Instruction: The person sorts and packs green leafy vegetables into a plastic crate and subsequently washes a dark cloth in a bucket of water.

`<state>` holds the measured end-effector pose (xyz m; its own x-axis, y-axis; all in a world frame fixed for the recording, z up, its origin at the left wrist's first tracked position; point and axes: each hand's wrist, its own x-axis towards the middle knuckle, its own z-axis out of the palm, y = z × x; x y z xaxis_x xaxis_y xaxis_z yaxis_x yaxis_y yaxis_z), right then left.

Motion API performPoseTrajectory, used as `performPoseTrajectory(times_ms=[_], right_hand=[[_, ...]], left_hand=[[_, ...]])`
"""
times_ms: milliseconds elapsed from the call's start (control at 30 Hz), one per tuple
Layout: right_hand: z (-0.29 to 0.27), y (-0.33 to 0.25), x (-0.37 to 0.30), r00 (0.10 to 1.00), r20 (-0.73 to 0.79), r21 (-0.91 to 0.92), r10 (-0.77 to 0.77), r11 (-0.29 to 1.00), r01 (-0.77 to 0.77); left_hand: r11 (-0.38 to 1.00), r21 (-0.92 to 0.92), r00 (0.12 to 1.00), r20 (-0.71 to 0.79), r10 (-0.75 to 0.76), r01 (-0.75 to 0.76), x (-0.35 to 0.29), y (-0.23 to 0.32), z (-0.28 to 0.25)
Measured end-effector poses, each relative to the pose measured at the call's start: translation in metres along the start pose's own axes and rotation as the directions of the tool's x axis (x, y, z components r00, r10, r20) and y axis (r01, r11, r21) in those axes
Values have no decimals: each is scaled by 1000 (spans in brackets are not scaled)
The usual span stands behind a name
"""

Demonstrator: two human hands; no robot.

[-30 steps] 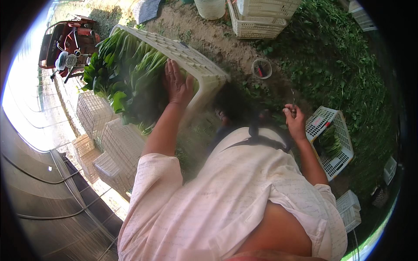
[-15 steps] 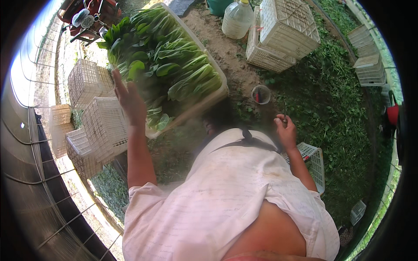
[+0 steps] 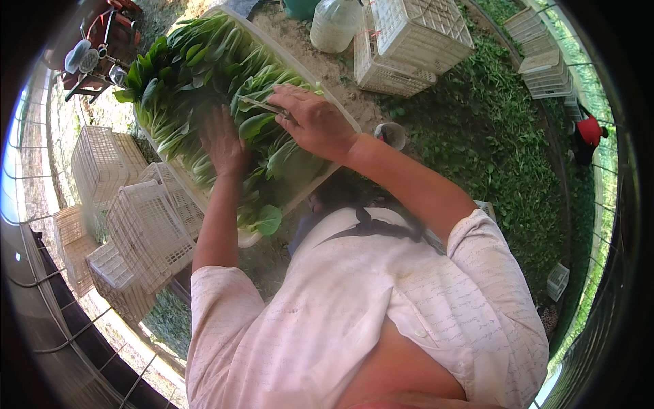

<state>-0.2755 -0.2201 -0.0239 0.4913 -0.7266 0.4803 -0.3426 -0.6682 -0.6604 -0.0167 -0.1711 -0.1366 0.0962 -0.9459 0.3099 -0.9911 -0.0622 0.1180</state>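
Observation:
A long pale crate (image 3: 349, 117) holds rows of leafy green vegetables (image 3: 197, 65) with pale green stalks. My left hand (image 3: 223, 142) lies on the leaves, its fingers stretched out, some tips sunk among the greens. To its right, my right hand (image 3: 315, 121) is closed around a small knife (image 3: 257, 104); the thin blade points left over the vegetables. The knife's handle is mostly hidden in my fingers.
White plastic crates (image 3: 424, 34) stand stacked beyond the vegetables, beside a large clear jug (image 3: 336, 26). More slatted crates (image 3: 151, 228) are stacked at left. A small round tub (image 3: 390, 135) sits on the ground. Wire mesh curves along both sides.
My right hand has swung from beside my body up over the vegetables with the knife. The left hand has moved from the crate's left side onto the leaves. The whole view has shifted slightly.

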Motion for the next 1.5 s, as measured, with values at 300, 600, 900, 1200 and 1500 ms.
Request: performPoseTrajectory(times_ms=[300,600,900,1200,1500], right_hand=[[84,23,25,911,367,-416,187,909,-18],[107,51,18,932,331,-412,148,911,2],[90,42,39,990,73,-238,124,966,-103],[-63,-68,-120,842,-488,94,231,973,-212],[-63,-58,-459,269,-473,218,839,407,-887]], left_hand=[[999,-6,993,113,-32,33,-9,2,21],[1000,28,972,235,-21,15,0,-12,50],[949,-1,946,78,314,-315,16,-83,39],[952,37,947,117,299,-305,91,-135,-22],[881,398,862,506,20,-255,60,-224,-52]])
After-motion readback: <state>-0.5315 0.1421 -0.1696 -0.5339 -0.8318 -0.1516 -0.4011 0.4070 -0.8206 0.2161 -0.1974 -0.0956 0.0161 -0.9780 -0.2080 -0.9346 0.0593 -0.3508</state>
